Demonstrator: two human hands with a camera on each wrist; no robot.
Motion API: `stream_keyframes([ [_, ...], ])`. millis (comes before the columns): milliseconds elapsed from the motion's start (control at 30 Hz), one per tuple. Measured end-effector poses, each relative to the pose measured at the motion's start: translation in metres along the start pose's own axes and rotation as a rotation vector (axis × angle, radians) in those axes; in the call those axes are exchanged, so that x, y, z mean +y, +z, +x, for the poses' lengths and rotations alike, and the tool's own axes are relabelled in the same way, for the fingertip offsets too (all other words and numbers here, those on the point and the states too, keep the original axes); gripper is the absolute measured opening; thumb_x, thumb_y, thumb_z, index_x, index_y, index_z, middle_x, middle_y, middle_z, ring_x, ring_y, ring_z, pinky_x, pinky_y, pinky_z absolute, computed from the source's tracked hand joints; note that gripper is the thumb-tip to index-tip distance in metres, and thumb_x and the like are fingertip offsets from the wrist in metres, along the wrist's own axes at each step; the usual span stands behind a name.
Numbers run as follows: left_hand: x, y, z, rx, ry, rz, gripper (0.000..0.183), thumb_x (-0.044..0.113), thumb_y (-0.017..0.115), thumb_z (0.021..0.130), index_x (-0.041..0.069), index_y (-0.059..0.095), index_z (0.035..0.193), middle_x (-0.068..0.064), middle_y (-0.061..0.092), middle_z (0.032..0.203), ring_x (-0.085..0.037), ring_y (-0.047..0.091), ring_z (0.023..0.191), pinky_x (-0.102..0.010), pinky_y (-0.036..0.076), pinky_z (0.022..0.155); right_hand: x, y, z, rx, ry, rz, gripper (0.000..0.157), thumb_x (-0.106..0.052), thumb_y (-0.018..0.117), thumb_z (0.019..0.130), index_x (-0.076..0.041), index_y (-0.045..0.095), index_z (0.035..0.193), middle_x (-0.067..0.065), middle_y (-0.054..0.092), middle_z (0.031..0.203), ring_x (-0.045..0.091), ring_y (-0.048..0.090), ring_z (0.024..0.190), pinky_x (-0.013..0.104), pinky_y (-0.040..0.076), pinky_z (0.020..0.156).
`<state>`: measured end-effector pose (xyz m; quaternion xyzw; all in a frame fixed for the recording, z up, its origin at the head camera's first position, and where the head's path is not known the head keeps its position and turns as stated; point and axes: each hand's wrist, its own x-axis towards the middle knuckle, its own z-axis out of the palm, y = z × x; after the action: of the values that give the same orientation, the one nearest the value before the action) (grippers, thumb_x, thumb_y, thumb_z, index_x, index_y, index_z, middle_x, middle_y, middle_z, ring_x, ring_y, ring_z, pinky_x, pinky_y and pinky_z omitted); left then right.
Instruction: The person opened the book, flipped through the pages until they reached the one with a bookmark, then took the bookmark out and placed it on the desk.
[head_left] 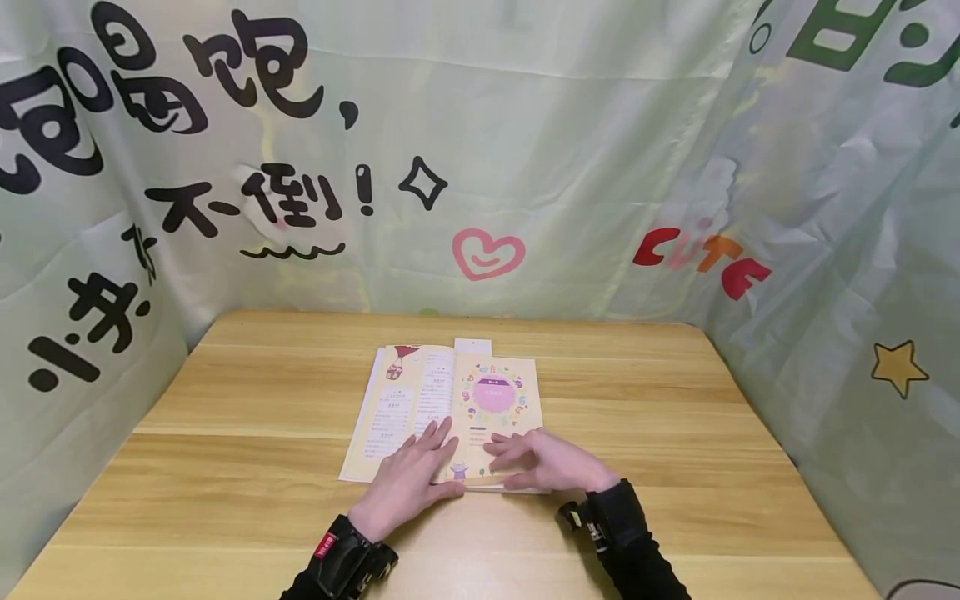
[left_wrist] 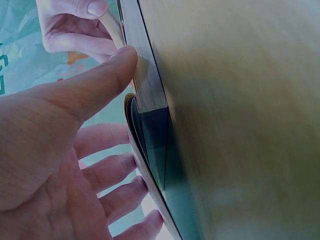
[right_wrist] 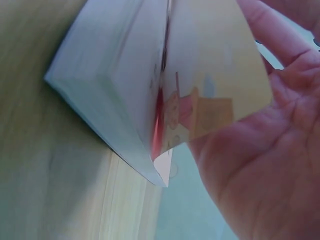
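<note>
An open book [head_left: 390, 417] lies on the wooden table, with printed text on its left page. The right page shows a pink circle ringed by small coloured figures. My left hand [head_left: 408, 479] rests on the book around its centre fold, fingers spread; in the left wrist view its thumb [left_wrist: 105, 80] lies over the lower page edge. At the lower right page, my right hand [head_left: 555, 461] has its fingers bent and holds a raised page [right_wrist: 220, 65], which bends away from the thick page block [right_wrist: 115, 75]. Its fingertips are hidden behind this page in the right wrist view.
The wooden table [head_left: 247, 467] extends around the book. A white card [head_left: 472, 345] sticks out past the book's far edge. Printed fabric [head_left: 570, 167] hangs behind the table and at both sides. Each wrist wears a black strapped device [head_left: 348, 558].
</note>
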<state>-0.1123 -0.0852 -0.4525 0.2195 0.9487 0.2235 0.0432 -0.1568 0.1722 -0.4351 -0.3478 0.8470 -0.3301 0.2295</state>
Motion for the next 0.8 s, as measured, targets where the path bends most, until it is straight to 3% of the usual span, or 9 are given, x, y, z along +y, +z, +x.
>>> stream_keyframes([
  [400,0.000,-0.001,0.000,0.002,-0.002,0.001,0.068,0.043,0.074,0.088,0.003,0.057,0.140,-0.017,0.037,0.161,-0.037,0.038,0.149,-0.060,0.035,0.120,0.003,-0.005,-0.007,0.008,-0.011,0.032,0.029,-0.015,0.074,0.090,-0.009,0.074,0.118,0.011,0.062,0.140,0.035,0.046,0.144,0.064,0.028,0.121],
  [800,0.000,-0.002,0.000,0.016,0.020,0.013,0.063,0.043,0.073,0.089,0.003,0.061,0.136,-0.018,0.041,0.159,-0.038,0.041,0.147,-0.061,0.039,0.117,0.005,-0.014,-0.013,0.099,-0.015,0.019,0.030,-0.008,0.074,0.087,-0.008,0.074,0.117,0.018,0.065,0.133,0.045,0.051,0.136,0.069,0.028,0.117],
])
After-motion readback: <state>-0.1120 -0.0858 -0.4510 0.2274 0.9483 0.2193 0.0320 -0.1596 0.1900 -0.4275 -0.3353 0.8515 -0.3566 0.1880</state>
